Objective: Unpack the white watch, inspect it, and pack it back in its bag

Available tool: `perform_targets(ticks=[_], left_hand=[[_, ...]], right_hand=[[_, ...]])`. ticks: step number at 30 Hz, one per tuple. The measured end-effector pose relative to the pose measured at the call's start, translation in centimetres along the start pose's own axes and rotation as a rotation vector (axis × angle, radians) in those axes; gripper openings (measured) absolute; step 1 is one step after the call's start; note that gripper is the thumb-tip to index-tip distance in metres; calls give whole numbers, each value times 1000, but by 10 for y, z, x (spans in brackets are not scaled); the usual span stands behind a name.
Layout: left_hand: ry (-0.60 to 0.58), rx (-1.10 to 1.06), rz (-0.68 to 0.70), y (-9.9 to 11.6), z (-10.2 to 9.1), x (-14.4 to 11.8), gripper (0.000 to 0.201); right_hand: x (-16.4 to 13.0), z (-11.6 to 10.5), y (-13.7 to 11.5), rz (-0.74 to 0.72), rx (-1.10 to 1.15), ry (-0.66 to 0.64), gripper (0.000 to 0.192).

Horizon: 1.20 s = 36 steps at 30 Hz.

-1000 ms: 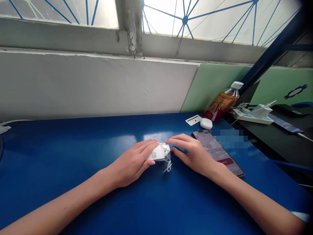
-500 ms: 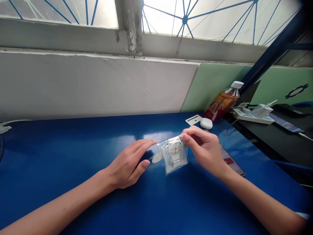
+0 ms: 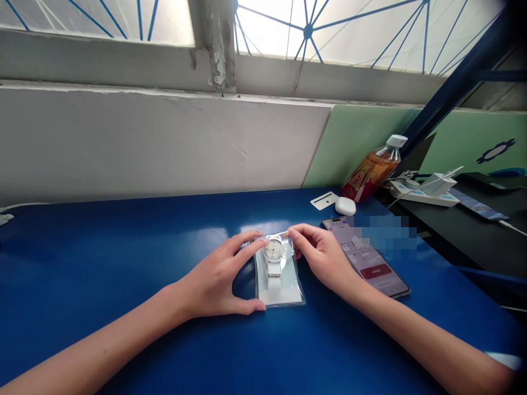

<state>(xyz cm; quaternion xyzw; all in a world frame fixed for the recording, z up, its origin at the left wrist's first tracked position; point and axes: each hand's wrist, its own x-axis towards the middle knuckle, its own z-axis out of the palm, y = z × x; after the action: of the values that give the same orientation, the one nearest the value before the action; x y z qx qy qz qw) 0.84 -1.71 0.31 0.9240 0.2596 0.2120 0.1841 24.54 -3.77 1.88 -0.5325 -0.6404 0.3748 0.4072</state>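
Note:
A white wristwatch with a pale round dial and its strap folded under lies inside a clear plastic bag with a whitish card behind it. The bag rests on the blue table between my hands. My left hand is spread along the bag's left side, its fingertips at the upper part near the dial and its thumb by the lower left edge. Pinched between thumb and fingers of my right hand is the bag's top right corner. A round clear tag or sticker shows beside the dial.
A lit phone lies just right of my right hand. Behind it are a white earbud case, a white card and a drink bottle leaning on a blue frame. A power strip with cables sits farther right.
The bag has moved left and down, turned upright and now lies flatter, with the watch dial facing up. My right hand moved left with it, uncovering the phone; my left hand's fingers spread wider.

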Motion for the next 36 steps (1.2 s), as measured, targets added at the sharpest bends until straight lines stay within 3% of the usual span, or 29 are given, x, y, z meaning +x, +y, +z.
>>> perform_targets(ticks=[2,4,6,8,10,12,18,25,36], left_hand=[[-4,-33,-40,0,0,1,94],[-12,-56,-71,-1,0,2,95],[-32,-59,-93,-2,1,3,95],[-55,-49,-101,-3,1,3,94],[-73,-28,-96,-2,1,3,91],[-81,10,-85,-1,1,2,88],[-56,94,-66,2,2,2,88],[-9,120,-188,-1,4,4,93],[-127,105,-108,-9,-11,2,96]], right_hand=[[0,-4,1,-78,-145,-47,24],[0,-11,1,-198,-349,-84,30],[-1,-20,0,-290,-525,-146,49],[-2,-28,0,-332,-615,-310,68],[-1,-34,1,-333,-652,-462,86],[0,-35,3,-312,-675,-533,97],[-1,-24,9,-318,-733,-522,98],[-4,-25,10,-347,-745,-494,94],[-3,-24,11,-315,-773,-496,95]])
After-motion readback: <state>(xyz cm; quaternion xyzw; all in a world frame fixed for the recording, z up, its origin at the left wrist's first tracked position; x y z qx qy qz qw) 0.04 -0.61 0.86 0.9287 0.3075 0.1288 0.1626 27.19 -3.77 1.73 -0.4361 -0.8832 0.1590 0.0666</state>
